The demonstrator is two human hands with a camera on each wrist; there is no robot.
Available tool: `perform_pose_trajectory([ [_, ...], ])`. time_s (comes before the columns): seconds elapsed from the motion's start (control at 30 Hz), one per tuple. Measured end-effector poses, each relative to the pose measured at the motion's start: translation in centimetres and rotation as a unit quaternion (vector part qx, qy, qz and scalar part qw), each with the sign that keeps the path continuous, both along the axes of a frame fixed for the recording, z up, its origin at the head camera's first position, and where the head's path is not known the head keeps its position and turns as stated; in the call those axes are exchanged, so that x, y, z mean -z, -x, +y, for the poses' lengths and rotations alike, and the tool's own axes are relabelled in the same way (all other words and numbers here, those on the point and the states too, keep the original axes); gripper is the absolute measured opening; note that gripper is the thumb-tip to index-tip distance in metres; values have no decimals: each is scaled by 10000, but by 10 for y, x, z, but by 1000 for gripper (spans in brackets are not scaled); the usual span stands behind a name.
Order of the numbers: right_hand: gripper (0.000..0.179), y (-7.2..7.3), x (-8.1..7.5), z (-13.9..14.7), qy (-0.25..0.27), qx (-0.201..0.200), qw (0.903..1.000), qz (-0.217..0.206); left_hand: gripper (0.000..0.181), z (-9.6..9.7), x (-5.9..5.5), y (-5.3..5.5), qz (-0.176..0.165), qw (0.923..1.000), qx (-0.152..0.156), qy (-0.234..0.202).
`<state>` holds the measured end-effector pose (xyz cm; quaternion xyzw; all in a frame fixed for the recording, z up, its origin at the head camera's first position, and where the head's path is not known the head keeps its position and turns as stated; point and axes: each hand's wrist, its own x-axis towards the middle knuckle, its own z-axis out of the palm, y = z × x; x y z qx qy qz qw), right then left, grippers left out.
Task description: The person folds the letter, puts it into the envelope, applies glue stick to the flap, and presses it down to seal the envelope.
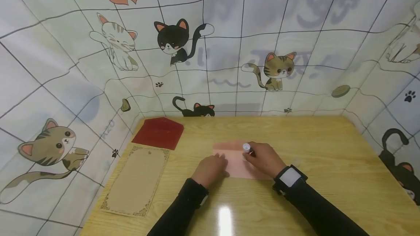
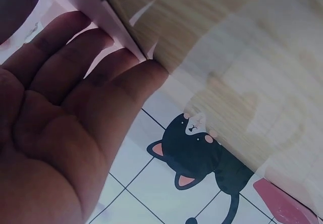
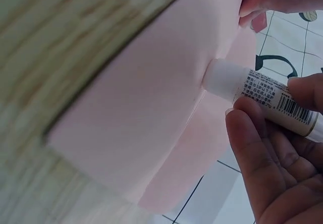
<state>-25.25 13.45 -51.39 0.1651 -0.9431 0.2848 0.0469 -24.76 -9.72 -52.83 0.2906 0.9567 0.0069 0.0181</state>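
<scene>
A pink envelope (image 1: 234,170) lies on the table with its flap (image 3: 189,158) unfolded on the far side. My right hand (image 1: 266,159) grips a white glue stick (image 3: 275,98) between thumb and fingers. The stick stands roughly upright in the head view, its lower end against the paper near the flap's fold in the right wrist view. At the envelope's left end, my left hand (image 1: 209,169) rests with its fingertips on the paper. The left wrist view shows its palm (image 2: 45,128) and nearly straight fingers touching the pink edge.
A dark red envelope (image 1: 160,134) lies at the table's back left corner. In front of it is a tan sheet with an ornate border (image 1: 136,181). A white cloth with printed cats (image 1: 226,46) hangs behind and at both sides of the wooden table (image 1: 328,177).
</scene>
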Motion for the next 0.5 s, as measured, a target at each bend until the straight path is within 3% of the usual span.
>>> perform_pose_trajectory([
  [0.27, 20, 8, 1, -14, -50, -13, 10000, 10, 34, 0, 1, 3, -8, 10000, 69, -20],
  [0.5, 20, 18, 4, -31, 159, -135, 9994, -258, 30, -1, 1, 1, 77, 9998, 159, -112],
])
